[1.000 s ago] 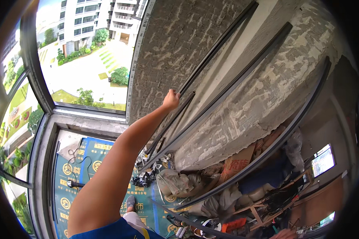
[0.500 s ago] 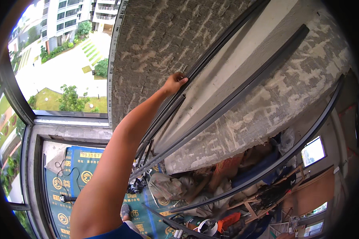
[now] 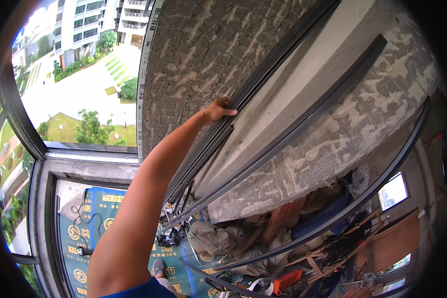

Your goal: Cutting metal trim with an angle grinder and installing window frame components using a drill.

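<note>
The left hand (image 3: pixel 218 109) grips a long dark metal strip (image 3: pixel 263 74), fingers curled over its edge, arm stretched up from the lower left. The strip leans against a rough grey plastered wall (image 3: pixel 203 54) beside other dark strips (image 3: pixel 303 124). Left of the wall is a window (image 3: pixel 79 84). Below lie a blue floor sheet (image 3: pixel 92 223) and piled bags and tools (image 3: pixel 223 243). The right hand is out of view.
</note>
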{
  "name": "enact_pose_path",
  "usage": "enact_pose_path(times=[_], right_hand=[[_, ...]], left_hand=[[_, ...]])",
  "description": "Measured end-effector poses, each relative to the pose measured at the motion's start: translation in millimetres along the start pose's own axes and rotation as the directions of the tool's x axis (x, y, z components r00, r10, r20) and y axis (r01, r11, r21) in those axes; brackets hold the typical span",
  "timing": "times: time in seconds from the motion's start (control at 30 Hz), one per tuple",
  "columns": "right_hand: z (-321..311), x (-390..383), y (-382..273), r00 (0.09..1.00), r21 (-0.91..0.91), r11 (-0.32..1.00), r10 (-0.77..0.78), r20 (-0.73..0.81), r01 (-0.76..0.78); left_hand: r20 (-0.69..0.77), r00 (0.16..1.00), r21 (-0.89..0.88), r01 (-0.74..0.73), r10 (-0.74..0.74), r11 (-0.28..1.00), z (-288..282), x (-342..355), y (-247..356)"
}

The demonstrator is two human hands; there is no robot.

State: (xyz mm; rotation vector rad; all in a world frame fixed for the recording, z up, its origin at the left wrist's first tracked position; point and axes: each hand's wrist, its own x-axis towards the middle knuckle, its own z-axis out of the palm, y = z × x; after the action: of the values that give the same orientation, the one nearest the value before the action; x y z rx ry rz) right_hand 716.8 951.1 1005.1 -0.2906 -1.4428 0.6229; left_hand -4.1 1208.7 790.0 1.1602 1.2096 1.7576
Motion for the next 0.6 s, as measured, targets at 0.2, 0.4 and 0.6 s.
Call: enact_pose_path(times=[0.2,0.4,0.6], right_hand=[[4.7,0.5,-3.9,1.000,0.043,0.999,0.011,0.028,-0.012],[11.8,5.2,-0.5,0.990,0.080,0.996,0.026,0.139,-0.037],[-14.4,3.5,-3.4,0.975,0.325,0.940,0.034,0.221,-0.106]], left_hand=[[-0.213,0.972,0.436,0.000,0.103,0.900,18.8,-20.8,36.4],[-0.354,0.914,0.330,-0.076,0.198,0.941,4.7,-125.6,56.9],[-0.239,0.920,0.494,-0.160,0.310,0.855,54.3,-279.6,108.9]])
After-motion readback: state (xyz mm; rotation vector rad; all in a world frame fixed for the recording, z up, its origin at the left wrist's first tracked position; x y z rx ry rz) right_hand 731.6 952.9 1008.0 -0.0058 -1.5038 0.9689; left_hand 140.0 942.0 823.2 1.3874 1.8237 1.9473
